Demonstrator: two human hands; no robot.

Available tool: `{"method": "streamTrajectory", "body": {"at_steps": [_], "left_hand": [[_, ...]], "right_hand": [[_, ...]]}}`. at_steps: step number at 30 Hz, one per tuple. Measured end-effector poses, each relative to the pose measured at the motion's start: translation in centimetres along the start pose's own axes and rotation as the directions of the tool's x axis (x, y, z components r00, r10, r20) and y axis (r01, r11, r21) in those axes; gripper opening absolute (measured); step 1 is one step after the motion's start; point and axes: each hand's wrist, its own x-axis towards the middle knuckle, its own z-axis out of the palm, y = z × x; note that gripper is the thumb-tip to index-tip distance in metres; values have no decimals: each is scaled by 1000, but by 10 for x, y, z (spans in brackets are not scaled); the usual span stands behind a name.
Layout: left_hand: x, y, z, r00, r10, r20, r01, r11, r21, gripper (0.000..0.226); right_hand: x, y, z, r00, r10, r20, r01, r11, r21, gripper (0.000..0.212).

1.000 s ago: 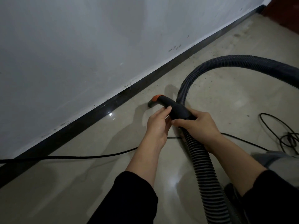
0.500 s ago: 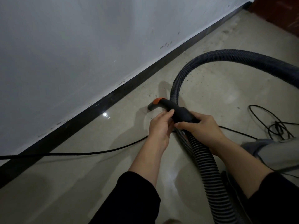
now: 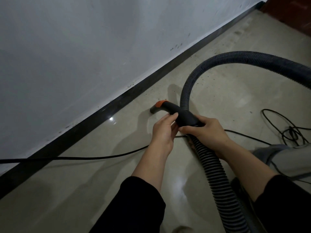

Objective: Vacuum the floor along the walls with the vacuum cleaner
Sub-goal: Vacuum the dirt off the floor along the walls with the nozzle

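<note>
My right hand (image 3: pixel 207 132) is clamped round the black curved nozzle (image 3: pixel 182 116) where it joins the ribbed grey hose (image 3: pixel 212 167). My left hand (image 3: pixel 164 131) pinches it just ahead. The orange-banded tip points down at the beige floor (image 3: pixel 84 174), near the black skirting (image 3: pixel 94 122).
</note>
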Motion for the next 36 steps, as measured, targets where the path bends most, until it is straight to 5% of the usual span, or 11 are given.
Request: {"method": "streamTrajectory", "body": {"at_steps": [26, 36], "left_hand": [[-37, -29, 20, 992, -129, -8, 129, 992, 1, 7], [-25, -31, 27, 993, -111, 35, 112, 994, -21, 32]], "right_hand": [[-50, 11, -26, 998, 39, -54, -44, 994, -103, 27], [-25, 26, -23, 983, -26, -182, -2, 989, -149, 41]]}}
